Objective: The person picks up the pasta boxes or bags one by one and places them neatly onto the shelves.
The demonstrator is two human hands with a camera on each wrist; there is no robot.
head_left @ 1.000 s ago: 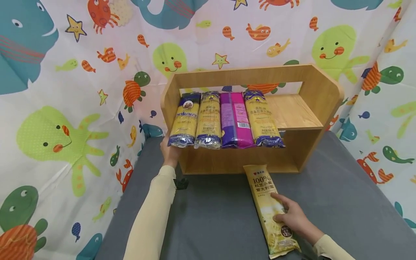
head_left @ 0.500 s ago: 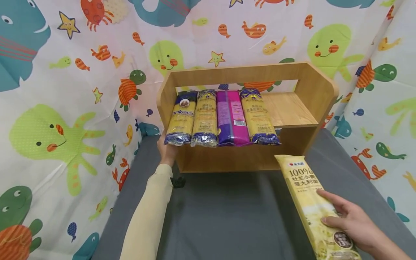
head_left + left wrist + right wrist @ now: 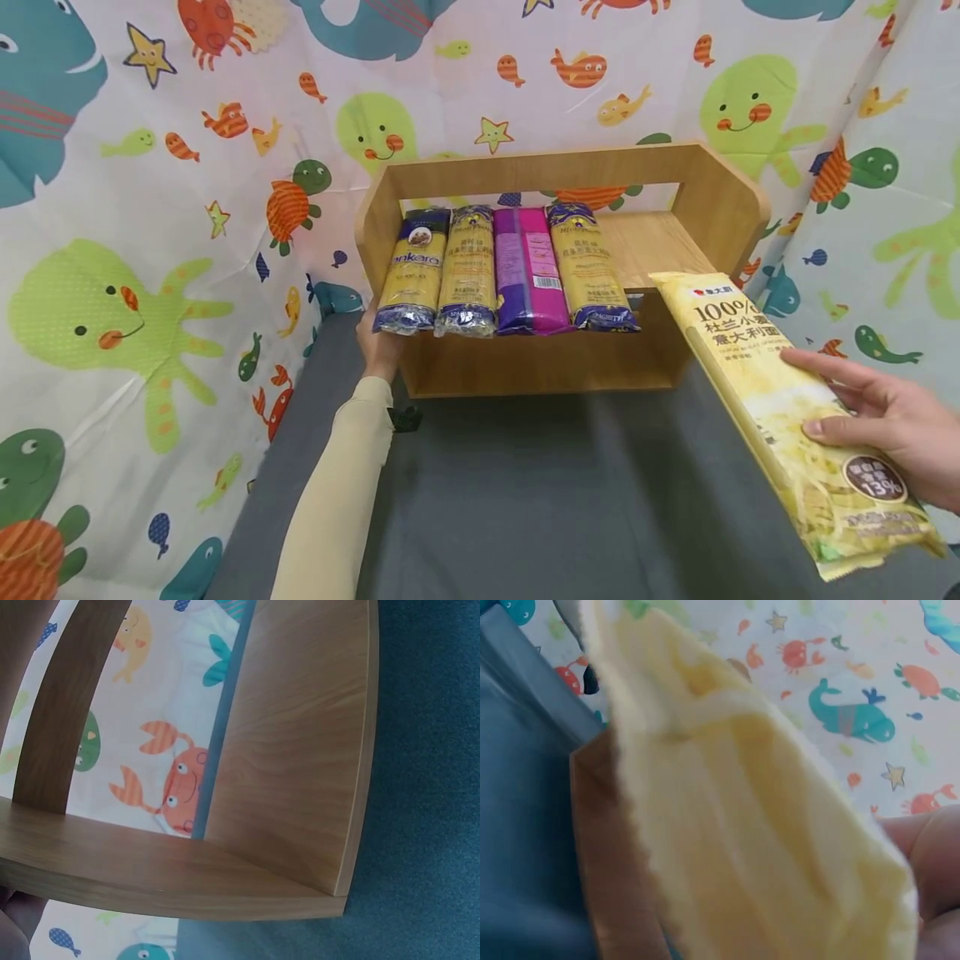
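My right hand [image 3: 903,437] grips a yellow packet of pasta [image 3: 772,379], thumb on its printed front and index finger along the edge. Its upper end overlaps the right front of a wooden shelf [image 3: 705,237] in the head view. Close up in the right wrist view, the packet's crimped end [image 3: 705,772] hides most of the hand. My left hand [image 3: 380,346] touches the outer left side of the shelf; its fingers are mostly hidden. In the left wrist view only a bit of that hand [image 3: 19,926] shows beside the side panel [image 3: 172,874].
Several pasta packets lie side by side on the upper board, including a magenta packet [image 3: 528,275] and a yellow spaghetti packet [image 3: 592,267]. Bare board shows to their right. The shelf stands on a grey table [image 3: 517,492], before a sea-animal print cloth [image 3: 450,75].
My right hand has lifted the yellow pasta packet off the table and carried it right and up, nearer the camera. The left hand stays at the shelf's side. The head view has shifted slightly.
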